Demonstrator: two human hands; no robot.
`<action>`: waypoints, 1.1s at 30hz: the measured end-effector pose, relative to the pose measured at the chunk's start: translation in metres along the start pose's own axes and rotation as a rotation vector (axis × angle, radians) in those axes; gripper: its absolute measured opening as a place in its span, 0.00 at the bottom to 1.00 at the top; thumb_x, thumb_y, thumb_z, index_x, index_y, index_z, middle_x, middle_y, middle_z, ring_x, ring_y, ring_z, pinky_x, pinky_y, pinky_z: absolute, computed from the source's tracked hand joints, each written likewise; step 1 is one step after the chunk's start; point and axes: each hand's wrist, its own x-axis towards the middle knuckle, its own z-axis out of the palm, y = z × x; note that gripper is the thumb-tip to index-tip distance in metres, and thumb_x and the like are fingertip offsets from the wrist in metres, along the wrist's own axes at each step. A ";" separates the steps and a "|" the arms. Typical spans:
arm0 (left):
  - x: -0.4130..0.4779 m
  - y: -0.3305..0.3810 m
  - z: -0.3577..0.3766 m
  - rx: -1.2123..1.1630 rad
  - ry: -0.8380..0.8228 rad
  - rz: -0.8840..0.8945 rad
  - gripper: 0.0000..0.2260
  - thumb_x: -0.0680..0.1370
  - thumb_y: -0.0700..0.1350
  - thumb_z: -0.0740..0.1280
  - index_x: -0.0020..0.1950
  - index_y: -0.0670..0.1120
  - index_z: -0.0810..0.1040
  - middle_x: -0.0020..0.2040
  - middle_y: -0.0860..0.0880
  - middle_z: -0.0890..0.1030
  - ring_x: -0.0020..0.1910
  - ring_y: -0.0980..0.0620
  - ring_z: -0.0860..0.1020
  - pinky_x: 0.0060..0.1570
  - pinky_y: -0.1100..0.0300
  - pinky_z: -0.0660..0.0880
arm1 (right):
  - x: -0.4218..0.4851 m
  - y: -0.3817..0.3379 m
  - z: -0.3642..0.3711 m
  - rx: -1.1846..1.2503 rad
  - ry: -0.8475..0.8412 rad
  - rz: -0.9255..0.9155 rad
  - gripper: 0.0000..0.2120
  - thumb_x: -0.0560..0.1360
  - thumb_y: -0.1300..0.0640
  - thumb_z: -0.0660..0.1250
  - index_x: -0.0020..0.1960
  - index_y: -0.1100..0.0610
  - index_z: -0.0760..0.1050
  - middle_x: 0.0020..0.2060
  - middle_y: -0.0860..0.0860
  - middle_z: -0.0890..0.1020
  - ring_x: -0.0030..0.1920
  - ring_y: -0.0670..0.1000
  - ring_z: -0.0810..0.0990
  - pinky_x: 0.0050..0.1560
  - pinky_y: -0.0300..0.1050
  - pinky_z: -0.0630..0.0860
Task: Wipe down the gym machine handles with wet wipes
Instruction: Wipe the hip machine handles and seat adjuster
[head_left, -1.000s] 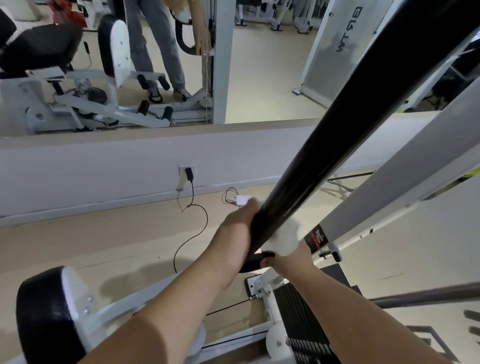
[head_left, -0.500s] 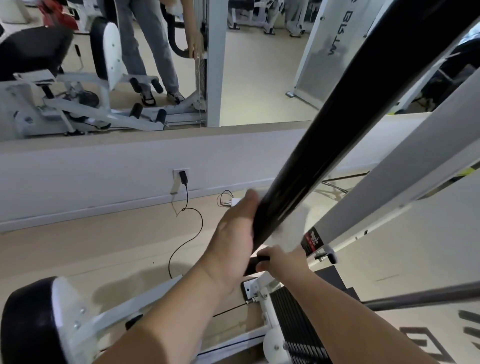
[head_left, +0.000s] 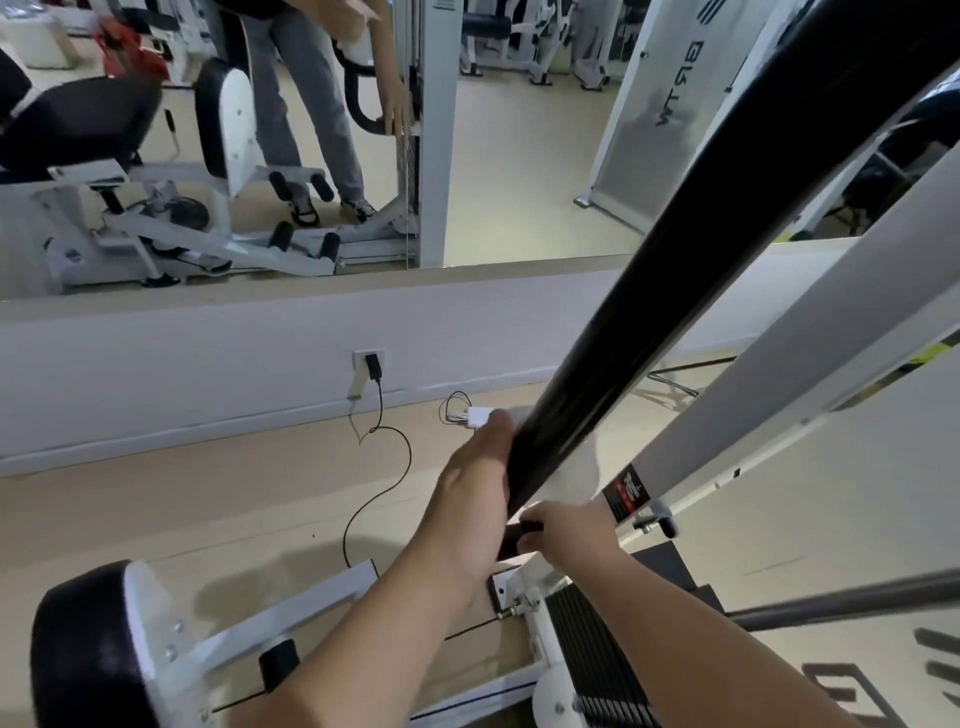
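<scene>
A thick black machine handle (head_left: 675, 270) slants from the top right down to the centre of the head view. My left hand (head_left: 467, 499) grips it near its lower end, fingers wrapped round the far side. Just below, my right hand (head_left: 571, 530) curls round the handle's tip and holds a white wet wipe (head_left: 576, 465) against the bar. The wipe shows blurred between the handle and the white frame. Most of it is hidden behind the bar and my hand.
A white frame beam (head_left: 779, 374) runs beside the handle on the right. A black weight stack (head_left: 587, 644) lies below my hands and a black round pad (head_left: 78, 649) sits at lower left. A wall socket (head_left: 370, 364) feeds a black cable (head_left: 384, 467) across the floor. The wall mirror (head_left: 493, 156) reflects machines.
Both hands stay at the handle's lower end. My right hand and the wipe have shifted slightly round the tip, and the view has shifted a little.
</scene>
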 end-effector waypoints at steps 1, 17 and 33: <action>0.001 -0.007 -0.003 -0.014 0.071 -0.083 0.23 0.85 0.56 0.54 0.45 0.56 0.88 0.48 0.50 0.87 0.49 0.54 0.84 0.40 0.68 0.78 | -0.001 0.001 0.000 0.008 -0.004 -0.001 0.14 0.78 0.41 0.68 0.55 0.49 0.80 0.49 0.49 0.83 0.51 0.51 0.82 0.46 0.44 0.74; 0.002 0.018 0.009 0.038 0.126 -0.159 0.19 0.79 0.60 0.61 0.42 0.49 0.85 0.45 0.49 0.85 0.51 0.45 0.83 0.59 0.52 0.77 | 0.000 0.004 0.006 0.064 0.015 0.019 0.14 0.77 0.41 0.69 0.55 0.49 0.82 0.51 0.50 0.84 0.53 0.52 0.82 0.51 0.44 0.76; -0.052 -0.039 -0.031 0.022 0.398 -0.345 0.16 0.83 0.63 0.59 0.63 0.59 0.80 0.64 0.60 0.77 0.66 0.54 0.75 0.67 0.55 0.66 | 0.000 0.010 0.023 0.084 0.137 -0.063 0.09 0.79 0.44 0.66 0.56 0.46 0.81 0.48 0.47 0.82 0.53 0.52 0.80 0.35 0.43 0.66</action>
